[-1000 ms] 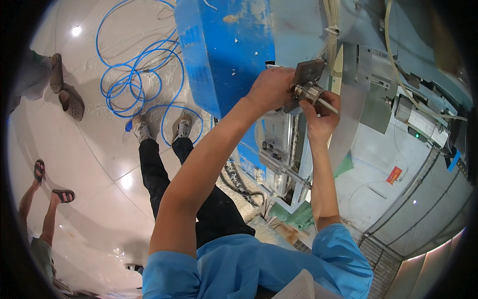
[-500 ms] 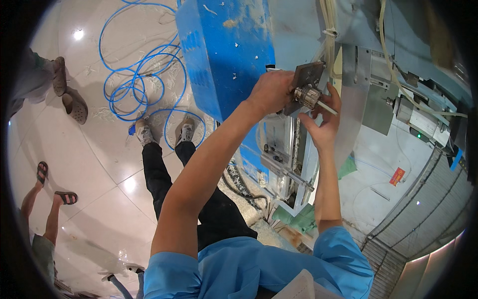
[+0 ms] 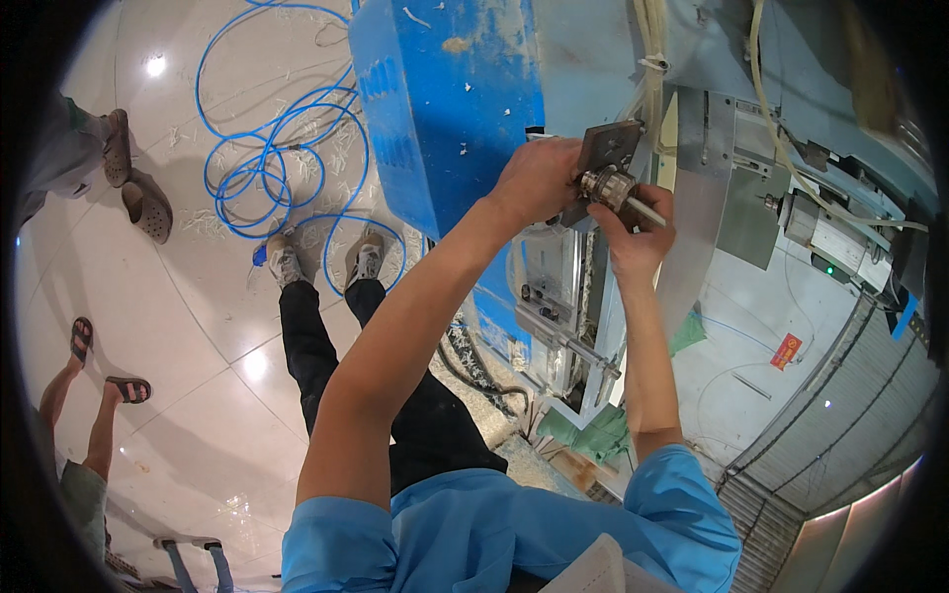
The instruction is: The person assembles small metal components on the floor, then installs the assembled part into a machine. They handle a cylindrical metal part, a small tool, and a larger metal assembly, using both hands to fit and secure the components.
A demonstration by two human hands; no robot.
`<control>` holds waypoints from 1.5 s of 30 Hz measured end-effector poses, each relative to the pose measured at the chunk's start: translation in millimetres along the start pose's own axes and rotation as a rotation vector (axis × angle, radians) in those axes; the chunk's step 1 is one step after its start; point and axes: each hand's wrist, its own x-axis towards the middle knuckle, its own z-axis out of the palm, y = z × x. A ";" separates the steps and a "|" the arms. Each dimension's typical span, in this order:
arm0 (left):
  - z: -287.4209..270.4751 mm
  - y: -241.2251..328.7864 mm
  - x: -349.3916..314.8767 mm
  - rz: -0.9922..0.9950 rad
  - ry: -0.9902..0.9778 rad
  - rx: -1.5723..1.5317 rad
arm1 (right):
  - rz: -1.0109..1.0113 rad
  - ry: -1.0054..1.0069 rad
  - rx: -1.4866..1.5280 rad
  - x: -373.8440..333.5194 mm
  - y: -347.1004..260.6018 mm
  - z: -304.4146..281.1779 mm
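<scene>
A drill chuck (image 3: 608, 185) of ribbed grey metal sits against a dark square metal plate (image 3: 610, 146) beside the machine. From its front a pale rod (image 3: 647, 211) points to the lower right. My left hand (image 3: 540, 180) is closed at the left edge of the plate, next to the chuck; its fingertips are hidden. My right hand (image 3: 645, 237) comes up from below, its thumb and fingers curled round the chuck's front end near the rod. Below both hands is a metal bracket with a cylindrical bar (image 3: 568, 336).
A blue machine housing (image 3: 445, 109) stands left of the hands. Blue hose (image 3: 267, 178) lies coiled on the tiled floor among pale shavings. A motor unit (image 3: 830, 237) is at the right; green cloth (image 3: 593, 435) lies below. Other people's feet (image 3: 129, 390) show at far left.
My right hand's spread fingers have closed in round the front of the chuck. My left hand has stayed in nearly the same place. At lower left, another person's feet have shifted left.
</scene>
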 end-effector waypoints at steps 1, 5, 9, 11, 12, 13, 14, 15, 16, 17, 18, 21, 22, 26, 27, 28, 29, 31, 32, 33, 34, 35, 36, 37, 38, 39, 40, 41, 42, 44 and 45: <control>-0.2 0.1 -0.1 -0.006 -0.006 0.002 | -0.035 0.031 -0.033 -0.2 -0.5 0.0; -1.6 0.4 -1.4 -0.008 0.010 -0.023 | -0.118 -0.011 0.114 1.5 -3.7 -2.4; 1.3 0.5 -0.7 -0.013 0.020 -0.014 | -0.024 -0.021 0.024 2.2 -2.6 2.5; 2.2 0.3 -0.3 -0.031 0.001 -0.005 | 0.074 -0.041 -0.024 1.4 -2.8 1.8; 2.8 0.5 -0.7 -0.021 0.021 -0.025 | 0.122 -0.067 -0.041 1.0 -3.4 0.5; 2.7 0.9 -1.0 -0.010 0.042 -0.032 | 0.021 -0.066 -0.029 0.6 -4.5 -0.6; 1.7 0.1 -0.4 -0.018 0.043 -0.029 | -0.085 -0.065 -0.016 0.2 -5.7 -1.8; 0.8 -0.6 0.1 -0.004 0.061 -0.027 | -0.229 -0.040 0.050 -0.4 -7.2 -3.3; 1.5 -0.2 -0.1 -0.013 0.048 -0.025 | -0.109 -0.045 0.196 0.5 -7.3 -1.1; 2.5 0.2 -0.5 -0.024 0.029 -0.021 | -0.070 -0.022 0.112 0.0 -7.6 0.1; 2.9 0.2 -0.3 -0.019 0.030 -0.027 | -0.062 0.010 0.042 0.9 -6.9 4.0; 3.6 0.0 0.0 -0.007 0.021 -0.010 | 0.034 0.023 0.031 -0.9 -4.4 7.2; 3.2 -0.4 -0.2 -0.004 0.021 0.005 | 0.015 -0.023 -0.038 -1.3 -3.5 4.0; 3.3 -1.9 -0.5 -0.004 0.034 -0.002 | -0.095 -0.171 0.064 3.9 0.3 -11.1; 4.6 -2.1 -0.5 -0.014 0.021 0.000 | -0.082 -0.153 0.081 4.9 1.0 -11.4; 5.3 -2.8 0.5 -0.034 -0.007 0.014 | -0.091 -0.147 0.105 7.1 1.9 -8.9; 6.0 -3.5 1.5 -0.045 -0.023 0.031 | -0.104 -0.142 0.130 8.5 2.5 -3.6; 6.7 -3.6 1.6 -0.029 0.021 0.006 | -0.046 -0.019 0.161 2.5 1.8 11.3; 7.6 -3.0 1.2 -0.037 0.028 -0.004 | -0.007 0.074 0.173 -2.1 1.4 19.0; 8.1 -2.2 0.3 -0.031 0.021 -0.011 | 0.040 0.091 0.225 -5.3 1.1 25.5; 7.3 -2.0 0.0 -0.041 0.007 -0.005 | 0.083 0.136 0.281 -6.1 0.8 29.4; 6.0 -1.8 -0.1 -0.051 -0.005 0.011 | 0.120 0.146 0.328 -6.4 0.4 31.6; 4.4 -1.5 -0.3 -0.064 -0.010 0.008 | 0.081 0.092 0.267 -5.1 -0.2 27.7; 3.1 -1.0 -0.7 -0.077 -0.018 0.009 | 0.042 0.007 0.192 -1.7 -1.0 16.3; 2.4 -0.5 -0.6 -0.083 -0.027 0.006 | 0.004 -0.074 0.114 1.9 -1.9 4.7; 1.7 -0.4 -0.6 -0.086 -0.035 0.001 | -0.014 -0.127 0.114 6.3 -2.4 -3.4; 1.3 -0.7 -0.5 -0.086 -0.035 -0.005 | -0.036 -0.186 0.114 11.2 -2.9 -9.5; 1.6 -1.0 -0.7 -0.089 -0.038 -0.013 | -0.054 -0.245 0.111 13.8 -3.2 -11.5; 2.6 -1.3 -0.7 -0.062 -0.021 -0.011 | -0.049 -0.218 0.146 14.1 -3.5 -9.2; 4.7 -2.9 1.3 -0.023 -0.002 0.003 | -0.054 -0.135 0.231 12.0 -3.8 3.6; 5.2 -4.0 1.9 -0.010 0.028 -0.003 | -0.024 -0.076 0.232 9.1 -3.5 14.8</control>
